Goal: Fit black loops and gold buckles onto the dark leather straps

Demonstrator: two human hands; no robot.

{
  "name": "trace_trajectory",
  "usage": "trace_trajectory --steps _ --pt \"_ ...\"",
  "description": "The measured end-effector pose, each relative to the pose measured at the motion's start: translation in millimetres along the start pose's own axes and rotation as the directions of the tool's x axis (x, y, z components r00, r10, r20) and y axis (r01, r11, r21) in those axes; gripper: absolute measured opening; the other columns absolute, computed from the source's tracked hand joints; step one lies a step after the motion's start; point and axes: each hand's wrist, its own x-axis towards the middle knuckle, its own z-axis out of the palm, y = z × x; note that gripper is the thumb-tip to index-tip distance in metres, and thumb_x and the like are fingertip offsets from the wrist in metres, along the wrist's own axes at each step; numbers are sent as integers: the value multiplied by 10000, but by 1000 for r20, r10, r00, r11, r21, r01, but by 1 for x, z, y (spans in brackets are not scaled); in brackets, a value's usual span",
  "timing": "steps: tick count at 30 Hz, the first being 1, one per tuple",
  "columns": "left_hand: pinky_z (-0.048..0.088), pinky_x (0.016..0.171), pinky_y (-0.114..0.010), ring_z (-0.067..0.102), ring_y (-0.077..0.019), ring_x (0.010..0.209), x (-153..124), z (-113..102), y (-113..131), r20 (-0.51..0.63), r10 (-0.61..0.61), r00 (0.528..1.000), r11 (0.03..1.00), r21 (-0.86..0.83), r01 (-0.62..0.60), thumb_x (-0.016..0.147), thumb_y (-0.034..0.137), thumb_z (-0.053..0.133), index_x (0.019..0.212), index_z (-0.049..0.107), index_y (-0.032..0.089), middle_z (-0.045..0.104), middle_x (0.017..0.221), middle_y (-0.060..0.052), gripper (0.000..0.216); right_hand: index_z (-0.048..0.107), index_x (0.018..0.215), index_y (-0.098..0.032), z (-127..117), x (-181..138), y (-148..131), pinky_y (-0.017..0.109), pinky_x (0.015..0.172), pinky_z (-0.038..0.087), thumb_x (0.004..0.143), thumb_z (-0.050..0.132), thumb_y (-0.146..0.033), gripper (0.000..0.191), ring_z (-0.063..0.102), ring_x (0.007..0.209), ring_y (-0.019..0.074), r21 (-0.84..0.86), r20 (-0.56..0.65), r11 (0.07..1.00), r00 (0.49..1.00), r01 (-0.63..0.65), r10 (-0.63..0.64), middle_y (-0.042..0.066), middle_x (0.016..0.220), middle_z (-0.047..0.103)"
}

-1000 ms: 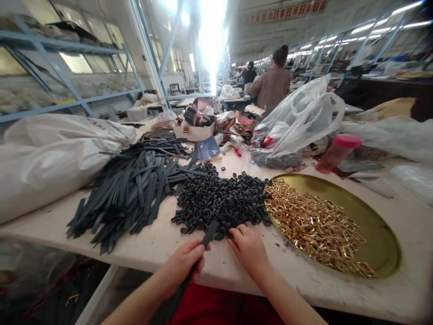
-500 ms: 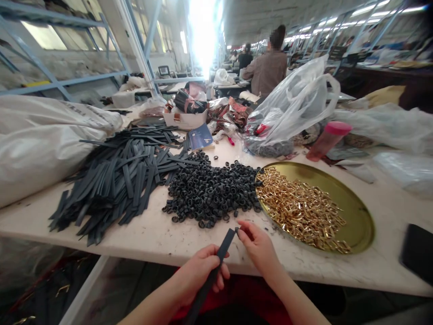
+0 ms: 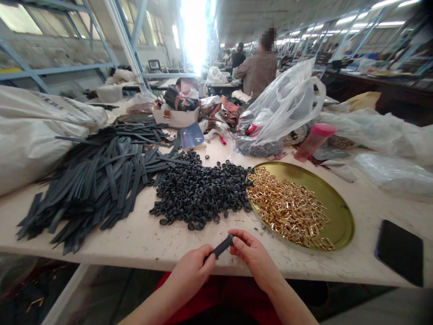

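My left hand (image 3: 192, 271) is closed around a dark strap (image 3: 221, 247), whose end sticks out toward the right. At that end my right hand (image 3: 253, 257) pinches a small dark loop (image 3: 231, 239) with thumb and forefinger. The loop appears to sit around the strap's tip; fingers partly hide it. Just beyond my hands lies a heap of dark loops (image 3: 203, 189). To the left spreads a pile of dark straps (image 3: 111, 171). Gold buckles (image 3: 291, 207) lie heaped on a round gold tray (image 3: 334, 203) to the right.
A black phone (image 3: 399, 253) lies at the table's right. Farther back stand a pink-lidded bottle (image 3: 314, 142), a clear plastic bag (image 3: 284, 108), a blue booklet (image 3: 191, 135) and a white box (image 3: 176, 118). A white sack (image 3: 40, 135) bulges at the left. A person (image 3: 259, 70) is in the background.
My right hand has brought the loop onto the strap's end, where before it was just beside it. Less of the strap shows past my left hand. The view has turned slightly right.
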Motion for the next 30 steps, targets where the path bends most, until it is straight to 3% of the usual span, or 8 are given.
trace_trajectory --steps 5,10,14,18,23,27,30 --pt "255 545 -240 508 -146 622 -1 -11 11 71 40 997 975 218 -54 854 313 351 697 528 179 565 646 -2 272 618 919 -164 -4 -10 -4 279 683 413 694 628 -429 348 522 665 132 -191 39 973 991 130 -125 5 716 594" --pt "240 531 -243 524 -151 616 -8 -15 22 148 16 989 945 322 -63 848 323 364 706 566 187 607 673 -4 282 639 879 -180 -10 -20 -4 267 672 408 714 619 -363 247 521 704 139 -293 78 934 979 205 -190 6 751 599" --pt "283 552 -229 536 -152 644 -14 -13 25 220 62 974 967 227 -113 864 322 347 748 577 191 615 706 -1 289 623 875 -172 -9 -29 -6 257 679 425 702 641 -351 249 539 662 113 -119 136 986 985 119 -103 -14 712 604" --pt "326 604 -236 556 -176 703 -17 -1 22 157 119 980 969 195 -149 887 347 313 804 587 196 628 772 -31 324 606 842 -177 1 -39 -4 261 683 458 662 685 -348 261 563 631 97 80 169 997 985 12 -25 -26 713 616" --pt "335 624 -275 583 -223 727 -18 10 24 117 111 987 945 297 -141 878 335 336 820 613 209 652 797 -61 310 630 793 -177 6 -44 9 232 610 443 655 686 -336 217 547 589 96 7 79 992 989 126 -127 -31 638 605" --pt "386 615 -261 570 -194 668 -20 10 27 201 119 972 987 82 -138 882 335 312 881 571 189 636 733 -43 297 625 822 -175 -7 -43 3 251 642 454 648 691 -322 237 560 632 109 -20 85 993 990 119 -117 -23 678 614" --pt "435 691 -286 586 -206 744 -17 10 27 192 82 978 996 -31 -78 877 352 311 1140 471 174 650 822 -58 356 613 826 -164 -6 -43 -5 221 623 422 671 674 -283 205 530 596 86 -24 59 993 992 113 -111 -32 659 592"
